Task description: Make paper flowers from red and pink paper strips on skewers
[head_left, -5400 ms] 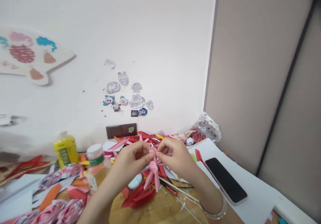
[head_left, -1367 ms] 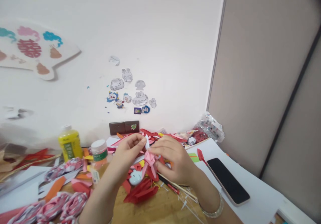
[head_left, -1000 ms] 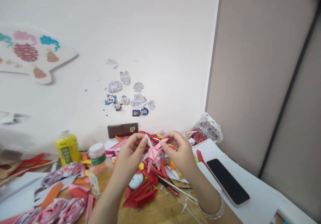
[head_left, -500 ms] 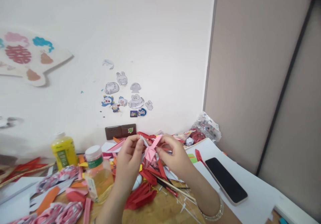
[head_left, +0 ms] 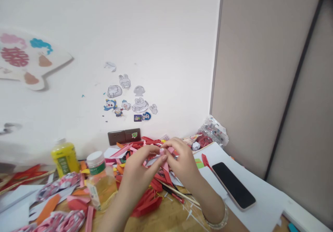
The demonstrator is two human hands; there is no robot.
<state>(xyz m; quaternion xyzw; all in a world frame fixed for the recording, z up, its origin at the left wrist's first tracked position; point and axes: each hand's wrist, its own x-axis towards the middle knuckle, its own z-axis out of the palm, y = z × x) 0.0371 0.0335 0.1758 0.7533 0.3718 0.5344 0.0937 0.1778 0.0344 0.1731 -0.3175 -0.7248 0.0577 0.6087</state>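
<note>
Paper piece (head_left: 162, 151), pink, small and folded, is sitting between the two hands, above a light-brown wooden bench (head_left: 170, 220) and partly hidden. The left hand (head_left: 139, 166) is keeping a narrow grip, pinching the piece from the left; the right hand (head_left: 182, 159) is meeting it from the other side, its grip also narrow and holding the same piece. I cannot tell whether the pink strip (head_left: 165, 166) showing just below is belonging to it.

Judging by size and material, the piece is probably weighing next to nothing, so it is calling for no firm squeeze. It is likely behaving stiffly along its creases and softly where few layers are lying. Slipping is seeming a minor worry, since dry paper is usually giving fair friction; crushing and tearing are looking like the greater risks, above all at any thin tips. The layered middle is probably offering the safest hold, with light contact only along the folded edges.

Below, long red folded papers (head_left: 147, 205) and a slim pale wooden stick (head_left: 179, 192) are lying on the bench.
</note>
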